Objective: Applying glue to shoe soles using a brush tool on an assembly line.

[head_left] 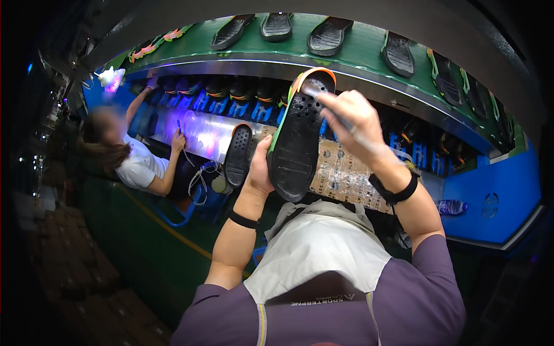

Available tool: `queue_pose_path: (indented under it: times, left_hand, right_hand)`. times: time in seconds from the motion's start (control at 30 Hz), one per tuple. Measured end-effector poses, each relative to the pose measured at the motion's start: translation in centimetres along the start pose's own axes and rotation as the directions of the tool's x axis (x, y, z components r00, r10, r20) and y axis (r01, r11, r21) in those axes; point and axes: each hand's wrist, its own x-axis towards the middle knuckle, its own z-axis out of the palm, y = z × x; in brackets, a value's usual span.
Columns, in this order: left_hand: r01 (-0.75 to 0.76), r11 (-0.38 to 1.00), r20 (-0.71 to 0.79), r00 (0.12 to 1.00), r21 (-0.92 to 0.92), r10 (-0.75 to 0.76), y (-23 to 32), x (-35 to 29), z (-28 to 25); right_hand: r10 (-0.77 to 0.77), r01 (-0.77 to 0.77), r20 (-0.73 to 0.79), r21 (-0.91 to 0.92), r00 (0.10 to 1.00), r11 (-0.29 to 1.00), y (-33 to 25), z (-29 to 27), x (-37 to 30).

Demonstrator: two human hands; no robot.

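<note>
A black shoe sole (294,153) with small holes at its far end and an orange and green rim stands tilted in front of me. My left hand (262,167) grips its left edge, thumb up along the side. My right hand (355,115) is closed around a slim brush (313,90), whose pale, motion-blurred tip touches the inside of the sole near the orange rim. Just left of my left hand, another black sole (237,154) with holes leans on the work surface.
A green conveyor belt (363,43) carrying several soles crosses the far side. Below it stand soles on blue racks (238,108). Brown taped cardboard (343,176) covers the bench. A co-worker (141,155) sits at the left under purple light. A bottle (452,207) lies at the right.
</note>
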Motion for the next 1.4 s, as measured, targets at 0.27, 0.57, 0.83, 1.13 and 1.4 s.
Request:
queue_pose_path:
  times: [0.27, 0.57, 0.83, 1.13, 1.4]
  left_hand:
    - [-0.076, 0.985, -0.023, 0.997, -0.158, 0.073, 0.2, -0.8, -1.4]
    - [-0.123, 0.987, -0.034, 0.992, -0.101, 0.12, -0.1, -1.8, -3.8]
    - [-0.014, 0.99, -0.022, 1.0, -0.137, 0.011, -2.0, -3.9, -3.6]
    - [-0.113, 0.981, -0.044, 0.993, -0.16, 0.107, -1.2, -4.8, -6.6]
    - [-0.391, 0.89, 0.299, 0.9, 0.235, 0.317, 18.7, 2.3, -1.4]
  right_hand:
    - [-0.261, -0.102, 0.475, 0.612, 0.841, 0.784, -3.4, 0.7, -2.1]
    - [-0.197, -0.21, 0.637, 0.505, 0.745, 0.837, -5.5, 2.1, -4.1]
    - [0.43, -0.682, 0.559, 0.39, 0.709, 0.619, 2.7, 3.5, -2.2]
    - [0.063, -0.356, 0.562, 0.43, 0.825, 0.83, -1.6, 2.7, -4.7]
    - [0.426, -0.513, 0.291, 0.382, 0.856, 0.769, -1.6, 0.7, -6.6]
